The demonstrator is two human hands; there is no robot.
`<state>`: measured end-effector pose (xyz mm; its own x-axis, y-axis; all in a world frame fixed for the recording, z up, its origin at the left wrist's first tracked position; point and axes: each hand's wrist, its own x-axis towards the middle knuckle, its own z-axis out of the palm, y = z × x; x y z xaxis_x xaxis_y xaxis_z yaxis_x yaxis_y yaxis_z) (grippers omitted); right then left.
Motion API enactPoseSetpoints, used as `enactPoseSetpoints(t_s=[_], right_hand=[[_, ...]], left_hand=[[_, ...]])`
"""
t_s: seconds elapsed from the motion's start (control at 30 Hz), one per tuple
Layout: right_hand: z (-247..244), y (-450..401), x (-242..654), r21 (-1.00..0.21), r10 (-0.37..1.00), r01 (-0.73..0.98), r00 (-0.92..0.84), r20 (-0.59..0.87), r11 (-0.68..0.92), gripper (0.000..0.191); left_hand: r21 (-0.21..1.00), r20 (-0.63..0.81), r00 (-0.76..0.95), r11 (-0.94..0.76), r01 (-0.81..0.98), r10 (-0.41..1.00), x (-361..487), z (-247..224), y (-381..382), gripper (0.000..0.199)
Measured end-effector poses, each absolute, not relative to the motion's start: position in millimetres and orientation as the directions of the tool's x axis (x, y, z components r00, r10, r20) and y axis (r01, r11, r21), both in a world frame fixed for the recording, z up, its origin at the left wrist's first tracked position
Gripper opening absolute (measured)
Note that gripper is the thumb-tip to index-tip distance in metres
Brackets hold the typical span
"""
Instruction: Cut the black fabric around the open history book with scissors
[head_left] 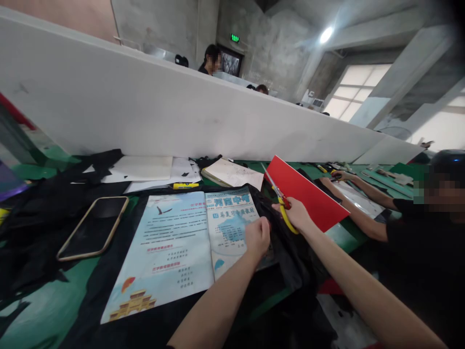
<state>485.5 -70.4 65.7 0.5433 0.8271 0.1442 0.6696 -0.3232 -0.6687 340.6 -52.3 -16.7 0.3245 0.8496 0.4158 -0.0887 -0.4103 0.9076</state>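
An open printed booklet lies flat on black fabric in front of me. My left hand is closed over the right-hand page near its outer edge, and whatever its fingers may hold is hidden. Just beyond the booklet's right side, my right hand grips a pair of scissors with yellow and red handles. Their metal blades point up and away from me. Close behind the scissors is a red board or folder, set at a slant.
A phone lies left of the booklet. Behind it are a yellow marker-like tool, white sheets and a worn notebook. A white partition closes off the back. At right, a co-worker's arms reach over the table.
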Motion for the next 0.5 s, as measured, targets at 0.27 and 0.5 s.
enactPoseSetpoints(t_s=[0.27,0.5], right_hand=[[30.4,-29.0,467.1,-0.678,0.809,0.689,0.537,0.241,-0.255,0.024],[49.1,-45.6,452.7,-0.891,0.748,0.418,0.646,0.152,-0.179,0.027]], left_hand=[[0.938,0.164,0.139,-0.111,-0.327,0.977,349.2,-21.2,-39.3,0.036],[0.877,0.016,0.136,0.052,-0.477,0.991,352.0,-19.8,-35.0,0.026]])
